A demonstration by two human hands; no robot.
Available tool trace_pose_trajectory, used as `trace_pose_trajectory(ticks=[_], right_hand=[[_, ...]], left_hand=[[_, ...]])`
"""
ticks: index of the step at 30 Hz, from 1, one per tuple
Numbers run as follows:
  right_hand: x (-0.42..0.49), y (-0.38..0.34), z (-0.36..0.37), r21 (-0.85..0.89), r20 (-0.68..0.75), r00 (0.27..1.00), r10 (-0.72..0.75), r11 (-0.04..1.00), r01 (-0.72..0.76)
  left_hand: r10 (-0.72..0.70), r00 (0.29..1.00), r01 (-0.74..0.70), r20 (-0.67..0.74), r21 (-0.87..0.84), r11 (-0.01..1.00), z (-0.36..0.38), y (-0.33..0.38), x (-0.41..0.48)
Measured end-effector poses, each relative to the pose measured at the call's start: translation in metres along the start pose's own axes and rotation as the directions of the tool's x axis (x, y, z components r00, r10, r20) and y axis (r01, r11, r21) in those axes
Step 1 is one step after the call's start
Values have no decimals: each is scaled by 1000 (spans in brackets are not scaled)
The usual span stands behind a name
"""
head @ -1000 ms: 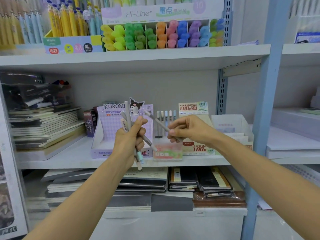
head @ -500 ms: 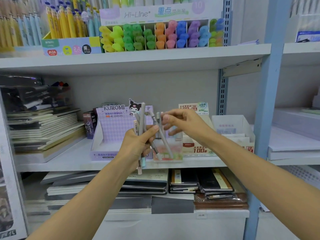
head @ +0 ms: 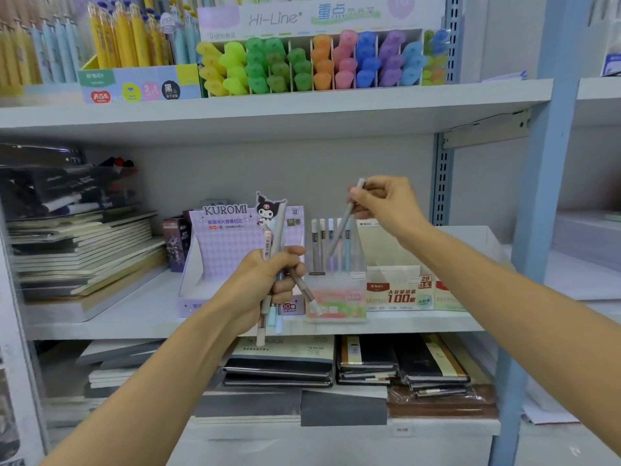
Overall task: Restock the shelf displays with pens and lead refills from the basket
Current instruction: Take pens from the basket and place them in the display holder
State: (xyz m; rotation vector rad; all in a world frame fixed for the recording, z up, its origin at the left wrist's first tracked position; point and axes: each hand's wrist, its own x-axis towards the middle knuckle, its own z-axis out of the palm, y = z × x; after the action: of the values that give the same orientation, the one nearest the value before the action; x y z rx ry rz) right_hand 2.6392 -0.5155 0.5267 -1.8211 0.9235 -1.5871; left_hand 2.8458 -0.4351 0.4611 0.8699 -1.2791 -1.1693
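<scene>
While the right grip (head: 386, 205) pinches one grey pen (head: 343, 230) by its top end, the pen's tip slants down into the clear display box (head: 336, 299).

Just left of that box and in front of it, the left grip (head: 263, 280) is curled round a loose bundle of pens (head: 275, 237) at mid-barrel. These pens look light, stiff and smooth, so probably slippery. A pinch near the cap end should steer the tip between the standing pens (head: 322, 243) in the box. The bundle could fan out if the fist slackens.

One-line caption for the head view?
Right hand holds a grey pen at the clear display; left hand grips more pens.
</scene>
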Motion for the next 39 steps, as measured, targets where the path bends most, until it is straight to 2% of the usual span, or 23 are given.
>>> trace_pose_trajectory(ticks=[6, 12, 17, 21, 24, 28, 31, 33, 35, 39], right_hand=[[6, 36, 26, -160, 48, 999, 16, 987, -8], [15, 41, 33, -407, 133, 989, -57, 907, 107], [16, 41, 32, -402, 199, 980, -29, 909, 108], [15, 47, 39, -331, 104, 985, -140, 929, 167], [20, 52, 42, -465, 93, 979, -183, 862, 205], [22, 47, 41, -551, 161, 978, -135, 810, 203], [11, 33, 36, -475, 142, 983, -119, 863, 173], [-11, 25, 32, -211, 185, 982, -31, 975, 71], [-35, 19, 28, -21, 347, 938, 26, 1000, -20], [-64, 8, 19, -49, 564, 826, 19, 999, 11]], left_hand=[[70, 997, -68, -30, 81, 994, -10, -13, 4], [85, 994, -77, -75, 103, 992, -15, -21, 9], [106, 984, -88, -141, 128, 988, -17, -24, 10], [108, 975, -82, -194, 137, 987, -16, -24, 12], [115, 976, -90, -185, 137, 986, -17, -22, 10], [115, 972, -88, -206, 137, 987, -17, -20, 8], [120, 972, -93, -203, 137, 986, -13, -18, 4], [126, 965, -97, -231, 132, 987, -10, -15, 2], [127, 949, -92, -287, 133, 987, -6, -13, 1], [144, 927, -111, -345, 113, 987, 6, -4, -2]])
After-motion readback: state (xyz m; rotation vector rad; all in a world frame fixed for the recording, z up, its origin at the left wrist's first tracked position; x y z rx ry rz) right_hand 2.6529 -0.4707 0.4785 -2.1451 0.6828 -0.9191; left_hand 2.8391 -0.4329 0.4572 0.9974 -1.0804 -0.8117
